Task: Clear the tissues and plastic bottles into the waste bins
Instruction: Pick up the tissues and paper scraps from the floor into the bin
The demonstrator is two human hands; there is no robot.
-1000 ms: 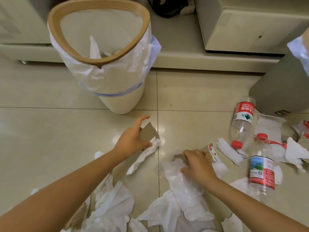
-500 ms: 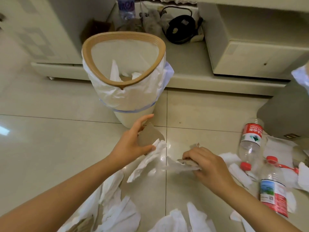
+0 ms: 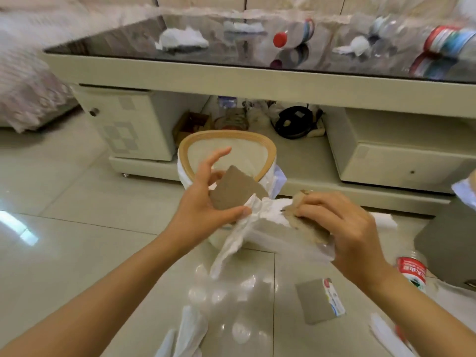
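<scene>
My left hand (image 3: 206, 199) holds a brown cardboard piece (image 3: 235, 190) and a white tissue (image 3: 239, 238) that hangs down from it. My right hand (image 3: 342, 225) grips another brown cardboard scrap (image 3: 306, 225) together with clear plastic wrap. Both hands are raised just in front of the cream waste bin (image 3: 226, 148), which has a tan rim and a white liner. More tissues (image 3: 190, 331) lie on the floor near me. A red-labelled plastic bottle (image 3: 412, 271) lies on the floor at right. Bottles (image 3: 291, 37) and tissues (image 3: 180, 39) lie on the glass table top.
A low cream table (image 3: 257, 78) with a dark glass top stands behind the bin, with clutter on its lower shelf. A grey bin (image 3: 448, 243) stands at the right edge. A small flat cardboard piece (image 3: 318, 300) lies on the tiled floor.
Both hands have lifted off the floor with the tissue, cardboard and wrap and moved up to the cream bin. The view has tilted up, so the table top now shows.
</scene>
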